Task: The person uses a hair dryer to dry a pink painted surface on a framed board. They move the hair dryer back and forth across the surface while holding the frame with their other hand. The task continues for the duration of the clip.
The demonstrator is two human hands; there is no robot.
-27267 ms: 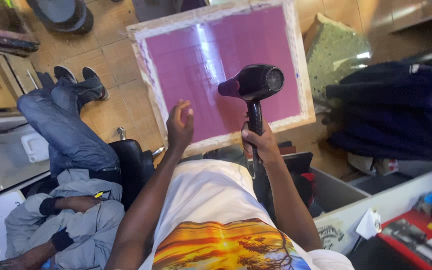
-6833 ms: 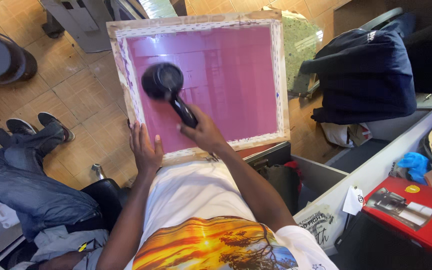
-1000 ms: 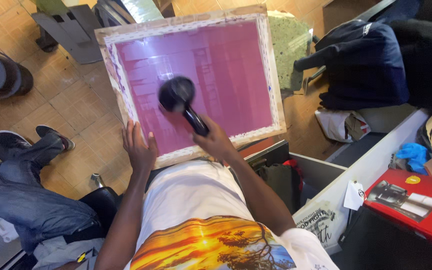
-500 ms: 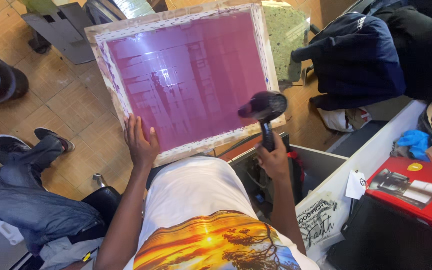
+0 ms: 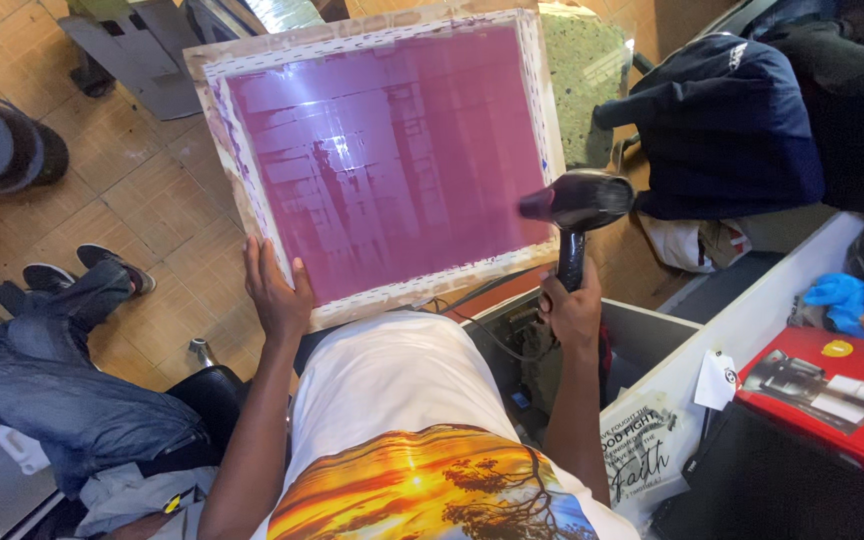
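A wooden screen-printing frame (image 5: 214,100) with a shiny magenta mesh (image 5: 392,160) stands tilted in front of me. My left hand (image 5: 274,292) grips its lower left edge, fingers spread up the wood. My right hand (image 5: 572,310) is shut on the handle of a black hair dryer (image 5: 580,205), held upright off the frame's lower right corner with the nozzle pointing left at the mesh. The dryer's cord (image 5: 482,330) runs down past my white shirt.
Another person in jeans and dark shoes (image 5: 62,370) reclines at the left on a black chair. A dark blue bag (image 5: 727,125) lies at the right, with a red box (image 5: 832,400), a blue cloth (image 5: 842,295) and an open grey bin (image 5: 642,350) below it. The floor is tan tile.
The dryer has swung from the middle of the mesh out past the frame's lower right corner within the last second. My left hand keeps its grip on the frame's lower left edge.
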